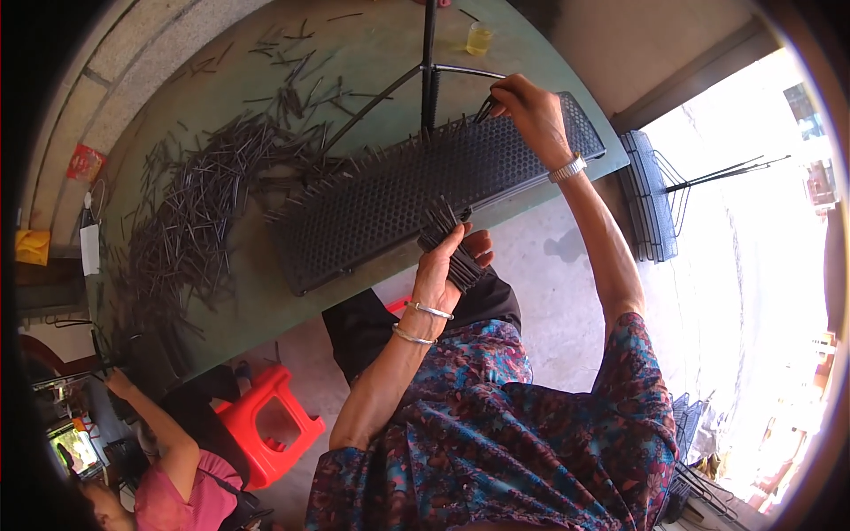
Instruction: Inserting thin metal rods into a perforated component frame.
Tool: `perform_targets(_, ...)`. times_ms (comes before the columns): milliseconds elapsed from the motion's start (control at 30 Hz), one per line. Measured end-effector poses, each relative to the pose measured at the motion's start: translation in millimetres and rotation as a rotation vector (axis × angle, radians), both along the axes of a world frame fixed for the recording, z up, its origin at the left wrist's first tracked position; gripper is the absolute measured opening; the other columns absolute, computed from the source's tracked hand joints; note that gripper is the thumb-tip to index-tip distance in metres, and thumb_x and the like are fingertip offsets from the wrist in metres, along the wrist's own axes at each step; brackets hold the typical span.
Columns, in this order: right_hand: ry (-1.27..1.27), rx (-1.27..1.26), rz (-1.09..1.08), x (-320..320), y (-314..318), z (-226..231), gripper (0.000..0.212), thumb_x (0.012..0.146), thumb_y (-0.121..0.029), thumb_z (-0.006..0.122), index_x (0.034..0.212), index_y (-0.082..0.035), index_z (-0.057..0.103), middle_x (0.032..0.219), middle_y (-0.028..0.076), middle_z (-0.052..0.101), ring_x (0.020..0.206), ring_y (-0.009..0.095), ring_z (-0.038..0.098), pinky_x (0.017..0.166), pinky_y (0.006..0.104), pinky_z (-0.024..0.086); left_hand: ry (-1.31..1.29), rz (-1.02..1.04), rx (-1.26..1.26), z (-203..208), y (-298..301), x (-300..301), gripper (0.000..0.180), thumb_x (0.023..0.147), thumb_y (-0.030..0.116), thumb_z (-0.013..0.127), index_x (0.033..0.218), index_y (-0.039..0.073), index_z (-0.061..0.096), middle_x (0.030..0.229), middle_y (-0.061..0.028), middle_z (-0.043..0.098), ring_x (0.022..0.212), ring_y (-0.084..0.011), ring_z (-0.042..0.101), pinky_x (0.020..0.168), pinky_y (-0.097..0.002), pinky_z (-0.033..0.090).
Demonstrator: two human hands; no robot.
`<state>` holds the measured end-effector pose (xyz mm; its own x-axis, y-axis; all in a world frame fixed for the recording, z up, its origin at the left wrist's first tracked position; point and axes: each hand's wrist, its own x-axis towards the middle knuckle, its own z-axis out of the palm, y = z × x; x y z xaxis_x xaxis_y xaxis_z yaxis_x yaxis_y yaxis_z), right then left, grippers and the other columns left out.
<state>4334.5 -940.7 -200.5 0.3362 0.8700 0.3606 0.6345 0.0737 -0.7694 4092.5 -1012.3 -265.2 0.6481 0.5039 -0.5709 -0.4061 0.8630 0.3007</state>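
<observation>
A long black board (pixel 372 217) with rows of round holes lies slantwise on the table in front of me. Short dark sticks (pixel 354 168) stand up along its far edge. My left hand (pixel 436 274), with two bangles at the wrist, is closed around a bundle of thin dark sticks (pixel 464 269) just off the board's near edge. Over the far right part of the board, my right hand (pixel 534 113) pinches a few dark sticks (pixel 484 109), their tips down at the holes. Whether those tips have entered holes is too small to tell.
A big heap of loose dark sticks (pixel 204 208) covers the left of the green table (pixel 266 332). Behind the board stands a dark metal stand (pixel 428 66), near a glass of yellow liquid (pixel 479 39). A red stool (pixel 266 420) and a co-worker in pink (pixel 181 496) are at lower left.
</observation>
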Motion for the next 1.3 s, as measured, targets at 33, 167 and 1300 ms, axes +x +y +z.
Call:
perform_targets(33,-0.015,-0.005,0.001,1,1,0,0.016,0.091,-0.011,0.056,0.099,0.002,0.063,0.078,0.009,0.068,0.074,0.014,0.068,0.068,0.026,0.053,-0.001,0.0,-0.001,0,0,0,0.02,0.093,0.02,0.059,0.105,0.004,0.058,0.1,-0.0188,0.065,0.092,-0.0266,0.065,0.086,-0.0423,0.053)
perform_targets(167,-0.028,-0.044,0.004,2,2,5,0.016,0.091,-0.012,0.056,0.098,0.001,0.063,0.078,0.008,0.068,0.075,0.014,0.069,0.068,0.026,0.053,-0.028,0.028,-0.019,3,-1,2,0.021,0.093,0.021,0.058,0.107,0.004,0.058,0.099,-0.0171,0.065,0.089,-0.0259,0.065,0.082,-0.0421,0.055)
perform_targets(1300,-0.232,-0.068,0.168,14,8,14,0.016,0.093,-0.014,0.053,0.098,-0.001,0.062,0.078,0.009,0.069,0.075,0.016,0.068,0.071,0.0284,0.051,-0.033,-0.037,-0.003,0,-4,-1,0.022,0.096,0.026,0.052,0.114,0.013,0.054,0.109,-0.014,0.061,0.101,-0.0286,0.061,0.085,-0.0505,0.052)
